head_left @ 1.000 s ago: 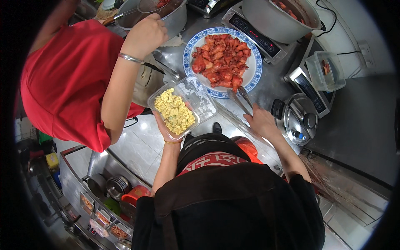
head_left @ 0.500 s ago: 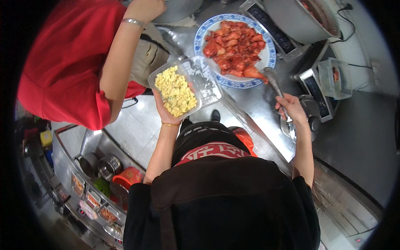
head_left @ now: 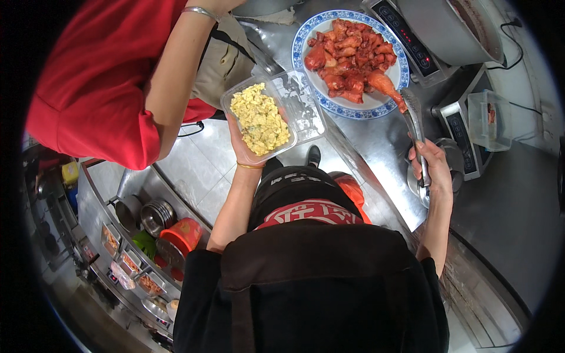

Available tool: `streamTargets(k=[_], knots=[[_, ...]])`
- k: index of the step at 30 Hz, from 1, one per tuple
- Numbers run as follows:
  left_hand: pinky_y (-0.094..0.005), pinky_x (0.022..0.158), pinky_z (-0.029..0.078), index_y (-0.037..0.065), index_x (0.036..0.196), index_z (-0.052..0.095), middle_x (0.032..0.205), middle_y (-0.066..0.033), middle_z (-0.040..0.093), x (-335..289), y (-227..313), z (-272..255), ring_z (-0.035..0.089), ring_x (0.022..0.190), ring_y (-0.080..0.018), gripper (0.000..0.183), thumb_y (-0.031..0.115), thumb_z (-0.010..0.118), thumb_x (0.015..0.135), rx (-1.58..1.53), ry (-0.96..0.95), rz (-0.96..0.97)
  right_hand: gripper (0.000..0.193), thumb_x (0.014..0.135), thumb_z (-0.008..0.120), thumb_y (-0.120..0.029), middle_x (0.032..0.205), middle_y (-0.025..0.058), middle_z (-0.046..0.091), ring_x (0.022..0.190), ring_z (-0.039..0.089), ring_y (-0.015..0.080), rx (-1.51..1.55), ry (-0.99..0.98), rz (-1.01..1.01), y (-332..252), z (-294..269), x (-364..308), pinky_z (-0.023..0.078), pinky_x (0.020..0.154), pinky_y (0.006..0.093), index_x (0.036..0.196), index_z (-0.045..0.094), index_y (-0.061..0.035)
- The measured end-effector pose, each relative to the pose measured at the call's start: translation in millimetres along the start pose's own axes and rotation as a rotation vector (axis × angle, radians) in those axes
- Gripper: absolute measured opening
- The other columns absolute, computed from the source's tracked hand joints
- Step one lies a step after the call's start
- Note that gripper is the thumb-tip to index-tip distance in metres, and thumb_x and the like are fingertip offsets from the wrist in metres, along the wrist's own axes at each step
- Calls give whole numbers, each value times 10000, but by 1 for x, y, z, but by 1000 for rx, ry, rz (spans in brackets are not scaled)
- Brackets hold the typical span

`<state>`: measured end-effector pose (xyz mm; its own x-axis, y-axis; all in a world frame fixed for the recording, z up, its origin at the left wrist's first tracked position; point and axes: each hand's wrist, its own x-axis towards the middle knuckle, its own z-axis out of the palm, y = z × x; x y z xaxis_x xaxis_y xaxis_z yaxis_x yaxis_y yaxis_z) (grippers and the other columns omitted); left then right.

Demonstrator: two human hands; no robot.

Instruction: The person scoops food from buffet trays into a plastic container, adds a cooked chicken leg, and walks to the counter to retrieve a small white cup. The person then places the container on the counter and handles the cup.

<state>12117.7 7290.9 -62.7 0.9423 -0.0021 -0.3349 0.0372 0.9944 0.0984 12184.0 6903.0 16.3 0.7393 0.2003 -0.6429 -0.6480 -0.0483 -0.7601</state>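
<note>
My left hand [head_left: 236,138] holds a clear plastic takeaway box [head_left: 223,100] from below, with its hinged lid [head_left: 310,115] folded back to the right. Yellow scrambled egg [head_left: 259,119] fills the box. In my right hand [head_left: 432,162] are metal tongs [head_left: 415,120], fingers wrapped round the handle. The tongs' head meets the bone end of a red-brown chicken drumstick [head_left: 385,88] at the plate's near right rim; whether it is clamped I cannot tell. Glazed chicken pieces [head_left: 347,59] are heaped on a blue-and-white plate [head_left: 303,38] beyond my hands.
A person in a red sleeve [head_left: 112,94] stands close on the left. An induction cooker [head_left: 403,32] bears a large pot [head_left: 438,29] at the back right. Another cooker [head_left: 462,141] and a clear plastic tub [head_left: 497,138] stand right of my right hand. Steel bowls [head_left: 158,216] lie lower left.
The tongs have moved right and slightly away from me. The drumstick has turned, its bone end now at the rim beside the tongs. The whole view has shifted a little.
</note>
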Motion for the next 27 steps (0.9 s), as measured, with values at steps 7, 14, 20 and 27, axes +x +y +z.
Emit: streamTargets(k=[7,14,20,27], knots=[[-507,941,452,94,1400,356,1336,-194,465,5,-17,3,529,1128,-373,769,616,496,853,98,-71,-44,404,894,613,-243,675,40,571,410,444,62,72,-56,-52,-14,31,-19,354,347,189,1193,558,23],[-515,910,468,95,1383,384,1272,-180,522,17,-49,21,563,1069,-381,779,671,415,859,45,-33,-108,231,927,566,-217,660,37,561,433,457,71,31,-115,-90,-30,60,-33,359,368,209,967,605,6],[-525,903,476,101,1385,376,1263,-181,530,31,-65,31,562,1087,-398,780,688,355,871,35,-90,-109,226,951,524,-166,607,10,529,423,443,57,-178,-61,-153,-19,96,-37,354,384,206,785,566,-19],[-490,961,453,104,1416,324,1362,-119,462,41,-75,43,526,1170,-319,729,637,298,919,65,-95,-76,245,915,569,-126,657,61,564,525,544,135,-469,42,-266,-13,121,-52,418,494,280,1119,576,10]])
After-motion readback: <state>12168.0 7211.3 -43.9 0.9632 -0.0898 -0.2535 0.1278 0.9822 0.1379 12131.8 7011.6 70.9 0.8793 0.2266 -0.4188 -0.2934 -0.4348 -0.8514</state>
